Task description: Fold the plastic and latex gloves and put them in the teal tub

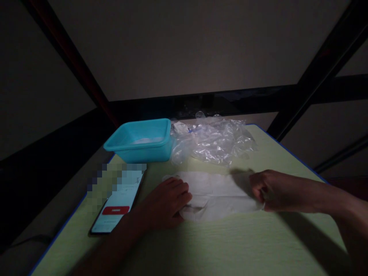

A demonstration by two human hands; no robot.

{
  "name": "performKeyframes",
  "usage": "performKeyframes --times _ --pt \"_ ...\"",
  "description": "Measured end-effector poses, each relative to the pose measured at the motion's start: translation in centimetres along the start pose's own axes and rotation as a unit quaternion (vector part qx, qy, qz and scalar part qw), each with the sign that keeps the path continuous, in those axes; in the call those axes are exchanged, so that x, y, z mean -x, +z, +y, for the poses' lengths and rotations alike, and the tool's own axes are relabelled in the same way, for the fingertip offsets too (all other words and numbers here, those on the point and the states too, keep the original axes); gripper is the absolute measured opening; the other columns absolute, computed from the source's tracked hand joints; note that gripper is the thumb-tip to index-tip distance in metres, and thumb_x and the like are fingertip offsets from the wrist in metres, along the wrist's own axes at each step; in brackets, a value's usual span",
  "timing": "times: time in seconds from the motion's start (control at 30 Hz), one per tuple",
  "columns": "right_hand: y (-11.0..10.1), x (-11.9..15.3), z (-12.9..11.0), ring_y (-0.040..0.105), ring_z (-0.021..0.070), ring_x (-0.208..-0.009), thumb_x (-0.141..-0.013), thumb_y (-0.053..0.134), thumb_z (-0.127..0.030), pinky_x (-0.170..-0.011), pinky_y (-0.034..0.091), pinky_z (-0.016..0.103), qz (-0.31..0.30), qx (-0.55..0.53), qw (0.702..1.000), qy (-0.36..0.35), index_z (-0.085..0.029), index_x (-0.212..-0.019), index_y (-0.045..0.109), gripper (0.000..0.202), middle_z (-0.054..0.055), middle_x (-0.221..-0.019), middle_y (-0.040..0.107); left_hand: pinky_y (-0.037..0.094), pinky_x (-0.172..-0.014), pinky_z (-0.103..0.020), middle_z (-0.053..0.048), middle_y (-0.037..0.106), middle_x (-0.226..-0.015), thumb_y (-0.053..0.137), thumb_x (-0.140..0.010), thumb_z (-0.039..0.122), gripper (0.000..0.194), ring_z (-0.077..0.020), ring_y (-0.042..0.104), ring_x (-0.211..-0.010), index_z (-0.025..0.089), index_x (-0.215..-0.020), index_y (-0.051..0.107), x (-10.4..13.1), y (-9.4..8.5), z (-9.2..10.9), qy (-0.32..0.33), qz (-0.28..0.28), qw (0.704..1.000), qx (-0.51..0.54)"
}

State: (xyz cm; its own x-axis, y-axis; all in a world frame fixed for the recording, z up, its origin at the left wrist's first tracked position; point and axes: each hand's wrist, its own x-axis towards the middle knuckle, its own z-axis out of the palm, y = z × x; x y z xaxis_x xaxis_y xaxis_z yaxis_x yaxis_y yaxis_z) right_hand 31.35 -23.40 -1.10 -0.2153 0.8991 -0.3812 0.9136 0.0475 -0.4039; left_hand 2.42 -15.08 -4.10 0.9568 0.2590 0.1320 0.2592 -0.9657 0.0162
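Note:
A thin, soft white sheet (214,197), perhaps cloth or tissue, is spread across the table between my hands. A crease runs along its middle and its edges are uneven. My left hand (169,201) has its fingers curled over the left end, where the sheet is bunched. At the right end, my right hand (266,189) is closed in a fist on the sheet's edge. Both fists hide the parts of the sheet they hold.
A turquoise plastic basket (140,147) with something pale inside stands at the back left. Beside it lie crumpled clear plastic bags (215,140). A lit phone (119,203) lies left of my left hand on the blue-edged table (218,245). Dark bars frame the wall.

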Motion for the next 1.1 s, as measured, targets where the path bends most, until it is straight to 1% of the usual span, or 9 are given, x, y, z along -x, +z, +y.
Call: performKeyframes --times 0.17,0.3,0.4,0.53,0.67,0.77,0.9,1.0,1.1 --pt "-0.4 0.1 -0.8 0.057 0.0163 -0.068 -0.057 0.054 -0.005 -0.058 0.041 0.026 -0.023 -0.035 0.998 -0.044 -0.017 -0.069 0.062 0.018 0.002 -0.073 0.062 0.044 -0.078 -0.033 -0.006 0.060 -0.088 0.050 -0.068 0.008 0.018 -0.0204 0.053 -0.081 0.015 -0.082 0.058 0.2 0.0 0.3 0.012 -0.006 1.000 0.010" --pt "-0.7 0.2 -0.9 0.058 0.0167 -0.071 -0.067 0.052 -0.011 -0.063 0.043 0.029 -0.001 -0.049 0.994 -0.096 -0.017 -0.072 0.061 0.012 0.003 -0.076 0.063 0.043 -0.077 -0.031 -0.005 0.062 -0.085 0.045 -0.068 0.004 0.020 -0.0190 0.055 -0.080 0.016 -0.077 0.058 0.2 0.0 0.2 -0.007 0.012 0.998 0.069" --pt "-0.8 0.3 -0.7 0.058 0.0177 -0.070 -0.072 0.052 -0.017 -0.063 0.043 0.030 0.004 -0.053 0.994 -0.091 -0.018 -0.073 0.059 0.007 0.003 -0.075 0.063 0.043 -0.072 -0.027 -0.003 0.062 -0.080 0.044 -0.067 0.003 0.020 -0.0167 0.056 -0.077 0.017 -0.074 0.057 0.1 -0.3 0.3 -0.058 0.003 0.987 0.150" --pt "-1.0 0.2 -0.4 0.054 0.0168 -0.068 -0.077 0.048 -0.023 -0.061 0.041 0.029 0.015 -0.068 0.994 -0.083 -0.019 -0.070 0.053 0.009 0.002 -0.071 0.059 0.041 -0.069 -0.024 -0.001 0.064 -0.078 0.044 -0.067 0.005 0.021 -0.0150 0.057 -0.073 0.017 -0.076 0.060 -0.2 -1.1 0.4 -0.158 -0.007 0.960 0.231" --pt "-1.0 -0.3 0.0 0.048 0.0146 -0.061 -0.080 0.045 -0.029 -0.056 0.038 0.027 0.027 -0.093 0.993 -0.070 -0.020 -0.068 0.045 0.015 0.000 -0.065 0.051 0.040 -0.062 -0.023 0.000 0.064 -0.071 0.045 -0.073 0.015 0.017 -0.0149 0.057 -0.066 0.017 -0.075 0.062 -0.3 -1.6 0.2 -0.244 -0.024 0.930 0.273" --pt "-1.0 -0.8 0.4 0.044 0.0139 -0.059 -0.080 0.043 -0.032 -0.053 0.035 0.026 0.050 -0.098 0.992 -0.064 -0.020 -0.069 0.043 0.016 -0.001 -0.063 0.047 0.039 -0.058 -0.023 -0.001 0.065 -0.069 0.043 -0.079 0.026 0.022 -0.0157 0.058 -0.065 0.016 -0.073 0.062 -0.5 -1.4 -0.1 -0.280 0.003 0.903 0.325" --pt "-0.9 -1.3 1.2 0.042 0.0129 -0.058 -0.079 0.043 -0.034 -0.051 0.033 0.025 0.085 -0.096 0.990 -0.053 -0.019 -0.070 0.044 0.017 -0.001 -0.063 0.046 0.041 -0.059 -0.023 -0.001 0.065 -0.073 0.045 -0.077 0.026 0.018 -0.0163 0.058 -0.068 0.016 -0.074 0.060 -0.7 -0.9 -0.6 -0.310 0.044 0.869 0.382" --pt "-0.8 -1.7 1.6 0.042 0.0123 -0.055 -0.077 0.043 -0.035 -0.050 0.032 0.025 0.099 -0.096 0.990 -0.027 -0.019 -0.069 0.044 0.018 -0.001 -0.061 0.046 0.040 -0.060 -0.023 -0.001 0.063 -0.072 0.046 -0.075 0.023 0.014 -0.0156 0.057 -0.068 0.016 -0.075 0.058 -0.9 -0.6 -0.8 -0.330 0.073 0.859 0.385" --pt "-0.7 -2.2 1.8 0.043 0.0125 -0.054 -0.076 0.043 -0.034 -0.049 0.032 0.025 0.121 -0.108 0.987 -0.012 -0.019 -0.071 0.047 0.017 0.000 -0.061 0.048 0.036 -0.055 -0.022 0.001 0.058 -0.064 0.046 -0.075 0.023 0.015 -0.0137 0.052 -0.061 0.015 -0.080 0.057 -0.9 -0.2 -0.9 -0.342 0.087 0.855 0.380"
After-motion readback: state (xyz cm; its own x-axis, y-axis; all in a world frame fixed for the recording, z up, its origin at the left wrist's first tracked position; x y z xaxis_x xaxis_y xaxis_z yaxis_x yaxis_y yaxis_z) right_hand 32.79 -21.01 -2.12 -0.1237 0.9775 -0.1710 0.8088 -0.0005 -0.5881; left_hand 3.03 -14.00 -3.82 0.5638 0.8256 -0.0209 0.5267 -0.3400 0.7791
